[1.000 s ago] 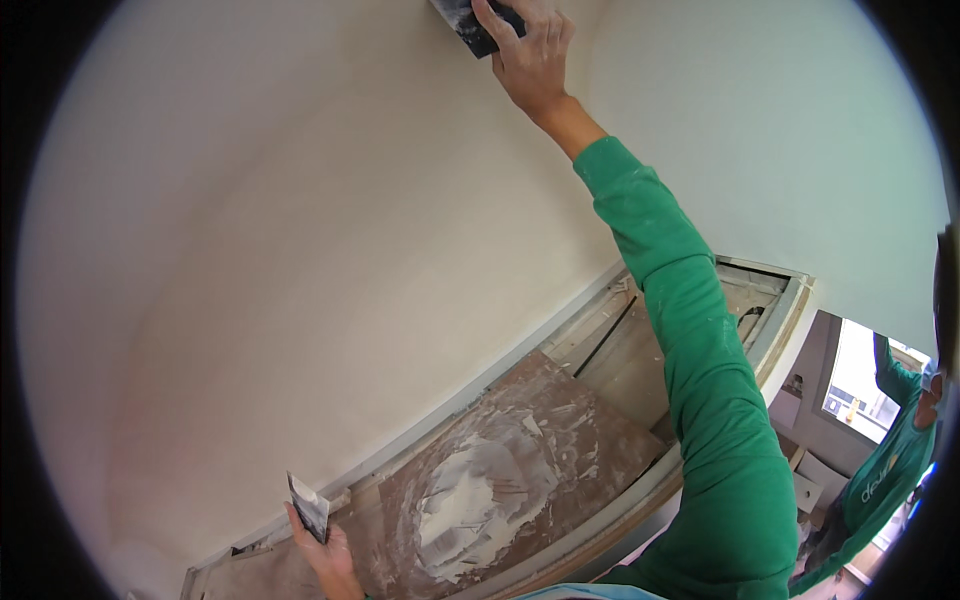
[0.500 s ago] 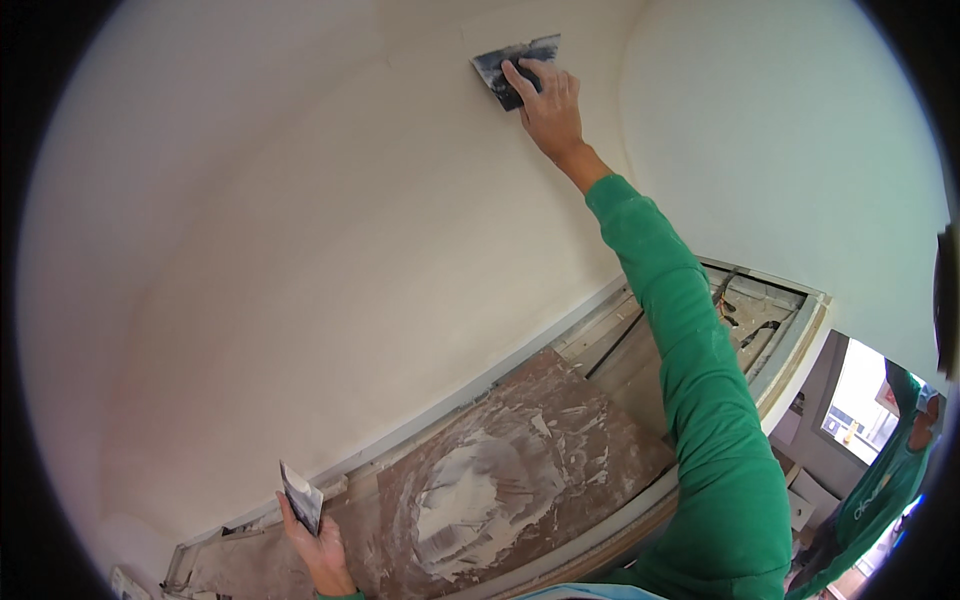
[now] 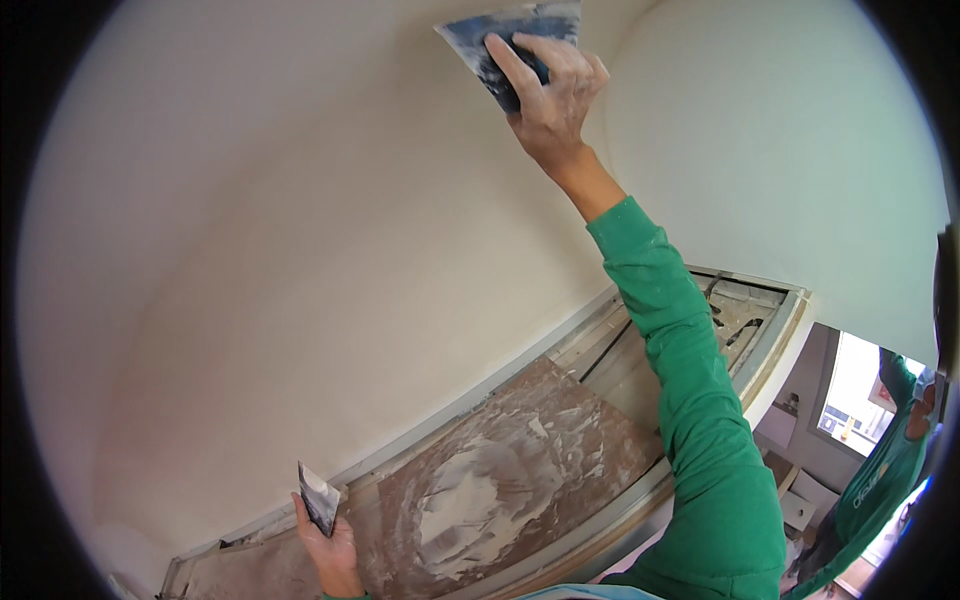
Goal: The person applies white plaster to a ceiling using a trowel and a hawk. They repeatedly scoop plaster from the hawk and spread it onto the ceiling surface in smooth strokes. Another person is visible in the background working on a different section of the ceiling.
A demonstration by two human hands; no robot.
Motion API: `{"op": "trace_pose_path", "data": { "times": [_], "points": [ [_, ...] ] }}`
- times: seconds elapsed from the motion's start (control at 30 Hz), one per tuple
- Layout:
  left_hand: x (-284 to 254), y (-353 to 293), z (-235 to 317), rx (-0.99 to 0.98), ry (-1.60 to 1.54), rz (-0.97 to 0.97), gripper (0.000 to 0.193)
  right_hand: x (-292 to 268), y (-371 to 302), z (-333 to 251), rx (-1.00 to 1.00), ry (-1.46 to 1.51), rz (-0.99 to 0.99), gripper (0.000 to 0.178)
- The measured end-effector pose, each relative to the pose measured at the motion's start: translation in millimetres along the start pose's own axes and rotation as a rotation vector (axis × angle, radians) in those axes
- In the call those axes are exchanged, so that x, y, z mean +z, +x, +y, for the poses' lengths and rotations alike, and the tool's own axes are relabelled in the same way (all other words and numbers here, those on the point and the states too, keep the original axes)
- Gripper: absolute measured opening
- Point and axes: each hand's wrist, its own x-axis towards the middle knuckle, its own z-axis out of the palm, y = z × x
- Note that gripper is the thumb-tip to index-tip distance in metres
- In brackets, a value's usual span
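Head view: right fingers (image 3: 565, 58) grip a dark, white-smeared scraper (image 3: 510, 24); left fingers (image 3: 301, 511) hold a grey-streaked blade (image 3: 319, 498).

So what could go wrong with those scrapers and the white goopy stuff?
The right hand holds a wide scraper at or close to the wall; if it tilts, a corner might scratch it.

The left hand holds a smaller scraper with white smears; bits could drip off.

The white paste lies uncovered on the brown board, so it could dry out or catch dirt.
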Motion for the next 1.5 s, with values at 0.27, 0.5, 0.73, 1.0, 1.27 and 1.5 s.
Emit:
{"op": "trace_pose_path", "data": {
  "times": [0.27, 0.5, 0.73, 1.0, 1.27, 1.5],
  "points": [
    [3, -9, 2, -0.004, -0.061, -0.100, 0.023, 4, 55, -17, -0.069, 0.001, 0.009, 0.048],
    [6, -12, 1, -0.006, -0.046, -0.137, 0.024, 41, 29, -13, -0.082, -0.015, 0.056, 0.067],
    [5, -10, 1, 0.020, 0.006, -0.056, 0.024, 52, -8, -19, -0.057, 0.036, -0.056, 0.070],
    [10, -12, 1, -0.006, 0.023, -0.057, 0.024, 61, -48, -29, -0.026, 0.088, -0.167, 0.072],
    [6, -10, 2, -0.003, 0.003, -0.088, 0.024, 54, -96, -44, 0.024, 0.155, -0.371, 0.072],
    [-1, -2, -4, -0.088, -0.061, -0.069, 0.025, -10, -106, -60, 0.147, 0.262, -0.635, 0.060]
  ]
}}
